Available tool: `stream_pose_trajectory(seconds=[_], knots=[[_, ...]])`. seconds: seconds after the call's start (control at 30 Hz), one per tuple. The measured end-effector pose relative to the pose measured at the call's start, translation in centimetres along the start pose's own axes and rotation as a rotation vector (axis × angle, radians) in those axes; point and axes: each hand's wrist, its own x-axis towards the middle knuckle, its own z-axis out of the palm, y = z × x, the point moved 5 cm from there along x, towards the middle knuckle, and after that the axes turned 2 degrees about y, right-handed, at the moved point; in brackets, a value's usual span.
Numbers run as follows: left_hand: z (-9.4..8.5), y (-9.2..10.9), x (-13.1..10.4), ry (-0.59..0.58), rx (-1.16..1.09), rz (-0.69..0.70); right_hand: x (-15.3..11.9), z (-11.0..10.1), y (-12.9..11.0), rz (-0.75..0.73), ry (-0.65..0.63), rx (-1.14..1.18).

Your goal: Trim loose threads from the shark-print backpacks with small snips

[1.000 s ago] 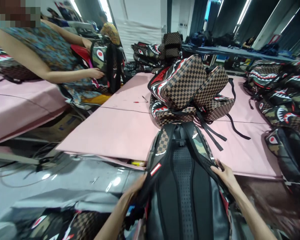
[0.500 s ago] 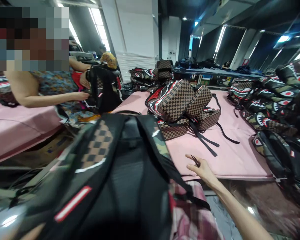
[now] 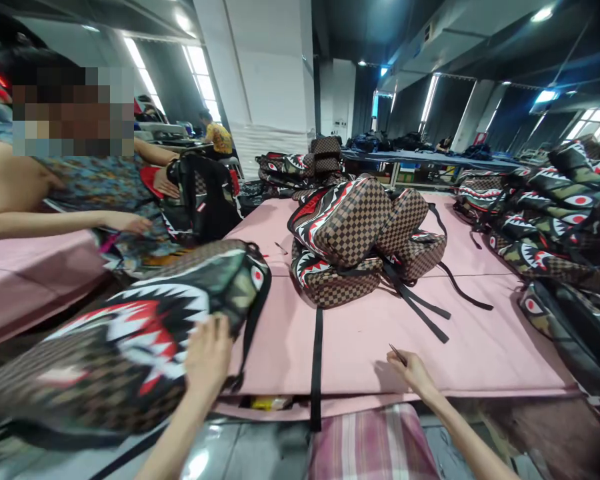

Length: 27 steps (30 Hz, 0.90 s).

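At the left, a backpack [image 3: 105, 353] with a shark-mouth print, brown checks and camouflage lies tilted with its printed front up; part of it is blurred. My left hand [image 3: 209, 350] rests on this front near the strap side, its fingers laid on the surface. Over the pink table's front part, my right hand [image 3: 414, 373] is closed around small dark thread snips [image 3: 398, 355], whose points stick out toward the backpacks. A pile of checked backpacks [image 3: 355, 227] sits ahead of both hands, with black straps trailing from it.
Shark-print backpacks [image 3: 545, 213] are heaped along the right. A co-worker [image 3: 85, 180] at the left handles a black backpack [image 3: 205, 193]. The pink tabletop [image 3: 360, 353] has a small tool [image 3: 281, 249] on it. Plaid cloth [image 3: 375, 443] shows below its front edge.
The backpack in front of me has swung left and turned from its strap side to its printed front. My left hand has come into view on it. My right hand still holds the snips.
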Motion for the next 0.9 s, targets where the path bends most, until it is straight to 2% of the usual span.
stream_pose_trajectory(seconds=[0.03, 0.1, 0.13, 0.2, 0.23, 0.3, 0.33, 0.4, 0.43, 0.5, 0.57, 0.63, 0.7, 0.8, 0.9], knots=[[2.6, 2.1, 0.0, -0.071, -0.001, 0.084, 0.4, -0.3, 1.2, 0.021, 0.014, -0.034], [6.3, 4.8, 0.6, -0.143, -0.068, 0.098, 1.0, -1.5, 3.9, 0.068, 0.056, -0.102], [7.2, 5.8, 1.3, -0.172, -0.114, 0.065, 1.3, -2.4, 5.4, 0.100, 0.085, -0.135], [7.2, 7.3, 3.7, -0.204, -0.197, -0.018, 1.6, -4.1, 8.5, 0.169, 0.137, -0.183], [6.3, 8.3, 5.5, -0.208, -0.222, -0.041, 1.7, -4.9, 10.0, 0.212, 0.169, -0.204], [3.0, 11.2, 9.8, -0.154, -0.267, -0.044, 1.6, -5.8, 12.1, 0.303, 0.238, -0.246], [0.8, 13.3, 12.2, -0.092, -0.301, -0.016, 1.5, -5.9, 12.7, 0.341, 0.262, -0.282], [-4.2, 17.7, 16.9, 0.137, -0.442, 0.050, 1.4, -5.7, 13.1, 0.384, 0.286, -0.362], [-6.1, 20.0, 19.0, 0.193, -0.474, 0.076, 1.3, -5.4, 13.0, 0.394, 0.289, -0.391], [-8.1, 23.8, 22.7, 0.157, -0.505, 0.066, 1.3, -5.1, 13.0, 0.407, 0.297, -0.398], [-8.3, 25.7, 24.9, 0.039, -0.500, -0.044, 1.3, -5.0, 13.5, 0.430, 0.319, -0.354], [-7.7, 26.3, 25.3, -0.032, -0.462, -0.090, 1.4, -5.3, 14.3, 0.435, 0.346, -0.301], [-7.3, 26.1, 23.8, -0.033, -0.427, -0.054, 1.4, -5.6, 14.9, 0.416, 0.375, -0.236], [-7.6, 24.8, 18.7, 0.005, -0.417, 0.025, 1.4, -6.1, 14.8, 0.394, 0.433, -0.001], [-9.4, 23.1, 12.3, 0.035, -0.439, 0.113, 1.4, -6.5, 13.9, 0.382, 0.506, 0.337]])
